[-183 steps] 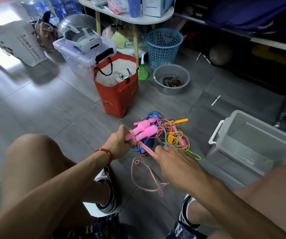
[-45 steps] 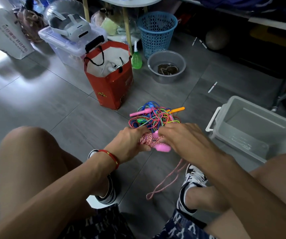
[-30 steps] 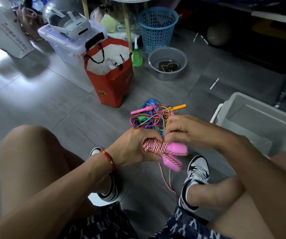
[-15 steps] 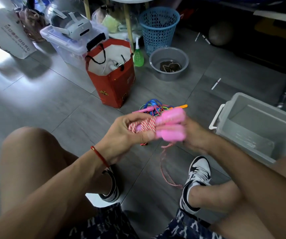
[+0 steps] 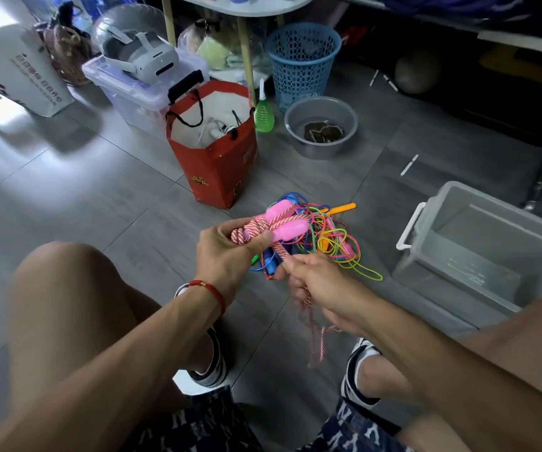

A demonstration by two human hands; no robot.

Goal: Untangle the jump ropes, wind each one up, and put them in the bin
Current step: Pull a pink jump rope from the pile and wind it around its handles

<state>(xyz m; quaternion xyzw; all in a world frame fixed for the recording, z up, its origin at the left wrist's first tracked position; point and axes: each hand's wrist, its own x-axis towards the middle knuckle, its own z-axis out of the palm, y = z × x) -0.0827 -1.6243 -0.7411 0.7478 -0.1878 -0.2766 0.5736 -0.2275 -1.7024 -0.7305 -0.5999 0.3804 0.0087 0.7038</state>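
Holding the pink rope [image 5: 264, 228] with its handles pointing away to the right, the left hand [image 5: 227, 252] grips the coil while the right hand [image 5: 320, 282], just below, pinches the loose tail, with the bin [image 5: 408, 233] farther right.

left hand [image 5: 227, 252] grip curled closed, right hand [image 5: 320, 283] pinching, forearms converging

Glossy pink plastic handles [image 5: 285, 220], braided cloth-like rope [image 5: 252, 229], translucent plastic bin [image 5: 478, 246], red paper bag [image 5: 217, 164], smooth grey tiled floor [image 5: 93, 197].
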